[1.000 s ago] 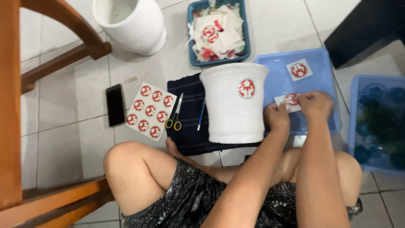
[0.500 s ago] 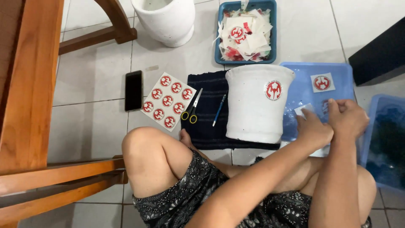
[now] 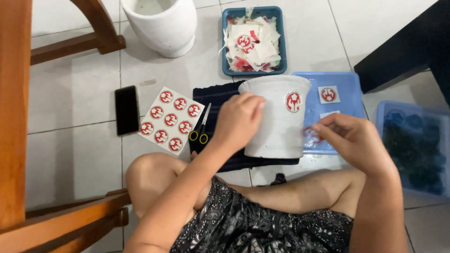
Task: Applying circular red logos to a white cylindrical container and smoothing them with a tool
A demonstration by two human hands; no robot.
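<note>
Phone (image 3: 127, 109), scissors (image 3: 200, 127), perhaps scraps tray (image 3: 227, 56)
</note>
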